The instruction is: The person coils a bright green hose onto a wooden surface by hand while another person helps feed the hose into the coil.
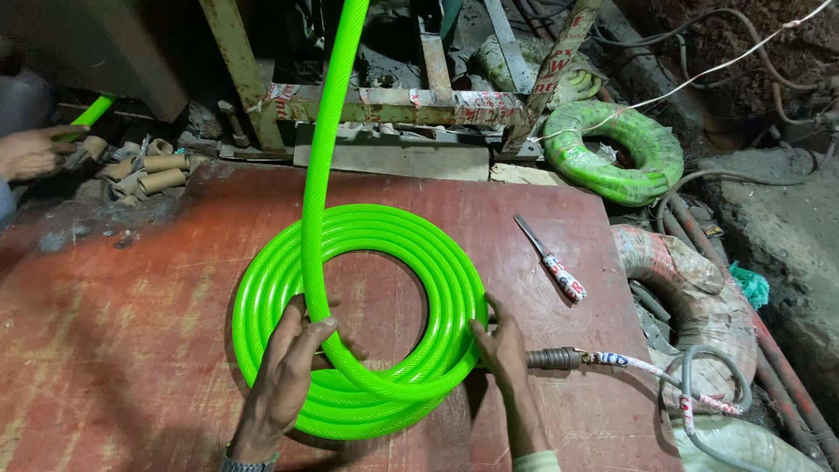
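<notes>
On the red tabletop [131,350] lies one coil of bright green hose [437,271], and a single strand of it rises from the coil's near side straight up past the top edge of view. The left hand [293,371] wraps its fingers around the coil's near left part where that strand leaves it, while the right hand [502,350] lies flat and open against the coil's right outer edge, gripping nothing. One knife [551,262] rests to the right, a second green coil [612,149] sits beyond the tabletop, and another person's hand [31,150] shows at far left.
</notes>
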